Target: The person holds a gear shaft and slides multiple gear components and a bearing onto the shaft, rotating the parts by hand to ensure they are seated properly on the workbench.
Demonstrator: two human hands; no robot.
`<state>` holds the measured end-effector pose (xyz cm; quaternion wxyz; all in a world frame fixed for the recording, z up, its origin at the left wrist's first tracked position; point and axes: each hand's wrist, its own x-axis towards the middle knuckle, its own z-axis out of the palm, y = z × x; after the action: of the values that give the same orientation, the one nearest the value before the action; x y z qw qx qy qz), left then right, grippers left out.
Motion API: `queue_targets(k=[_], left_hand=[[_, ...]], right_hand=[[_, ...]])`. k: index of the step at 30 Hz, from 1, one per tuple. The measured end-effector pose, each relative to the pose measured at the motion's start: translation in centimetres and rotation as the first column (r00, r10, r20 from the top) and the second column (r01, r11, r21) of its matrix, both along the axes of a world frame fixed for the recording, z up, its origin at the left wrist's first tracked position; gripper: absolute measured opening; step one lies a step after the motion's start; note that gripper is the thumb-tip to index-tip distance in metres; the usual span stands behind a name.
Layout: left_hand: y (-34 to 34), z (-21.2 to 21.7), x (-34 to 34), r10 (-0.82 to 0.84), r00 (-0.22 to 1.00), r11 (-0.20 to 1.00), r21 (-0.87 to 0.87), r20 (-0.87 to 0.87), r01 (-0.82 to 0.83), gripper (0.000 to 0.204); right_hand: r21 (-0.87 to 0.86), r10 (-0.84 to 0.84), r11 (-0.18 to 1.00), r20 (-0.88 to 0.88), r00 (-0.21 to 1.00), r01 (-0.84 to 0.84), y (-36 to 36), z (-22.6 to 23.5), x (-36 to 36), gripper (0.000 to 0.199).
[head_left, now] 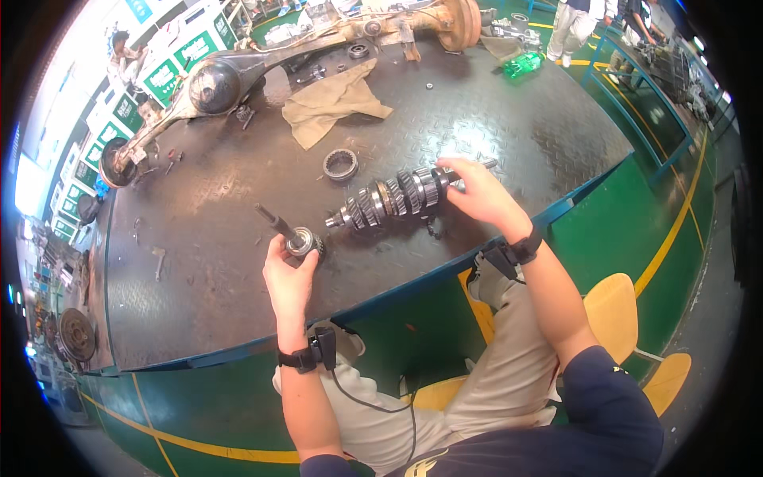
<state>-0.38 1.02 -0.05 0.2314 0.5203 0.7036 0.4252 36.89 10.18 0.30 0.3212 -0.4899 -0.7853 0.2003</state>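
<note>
My left hand (289,274) is closed round a short gear shaft (301,239), its ringed bearing end turned up and its thin stem pointing up and to the left. To the right, a long transmission shaft (389,199) stacked with several toothed gears lies on the metal table. The fingers of my right hand (479,195) are curled over this shaft's right end, by the last gear. Between the hands, the long shaft's tapered left tip stays apart from the short one. Beyond it lies a toothed ring (340,164), untouched.
A brown cloth (334,105) lies farther back on the steel table (214,294). Behind it stretches a rusty vehicle axle (214,83). A green bottle (523,64) lies at the far right. Yellow chairs (613,314) stand by my right side; other people are in the background.
</note>
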Motion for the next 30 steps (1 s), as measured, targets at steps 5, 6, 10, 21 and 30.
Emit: queue_targets(k=[5, 6, 10, 21, 30], left_hand=[[0.3, 0.5, 1.0, 0.002, 0.997, 1.0, -0.03, -0.083, -0.005, 0.052], [0.2, 0.7, 1.2, 0.014, 0.996, 0.999, -0.037, -0.089, -0.017, 0.048], [0.3, 1.2, 1.5, 0.014, 0.994, 0.998, -0.056, -0.11, -0.02, 0.046], [0.6, -0.9, 0.5, 0.075, 0.985, 0.99, 0.127, -0.156, -0.055, 0.039], [1.0, -0.5, 0.1, 0.039, 0.989, 0.988, 0.152, -0.141, -0.017, 0.058]], right_hand=[[0.015, 0.088, 0.996, -0.026, 0.996, -0.088, -1.4, 0.8, -1.5, 0.066], [0.012, 0.085, 0.996, -0.026, 0.996, -0.085, -1.6, 1.2, -1.5, 0.066], [-0.07, 0.09, 0.993, -0.043, 0.995, -0.093, -0.9, 1.0, 0.0, 0.071], [-0.03, 0.156, 0.988, 0.201, 0.967, -0.153, -1.1, 1.3, -2.2, 0.082], [0.002, 0.151, 0.988, 0.157, 0.976, -0.153, -1.3, 1.5, -1.8, 0.072]])
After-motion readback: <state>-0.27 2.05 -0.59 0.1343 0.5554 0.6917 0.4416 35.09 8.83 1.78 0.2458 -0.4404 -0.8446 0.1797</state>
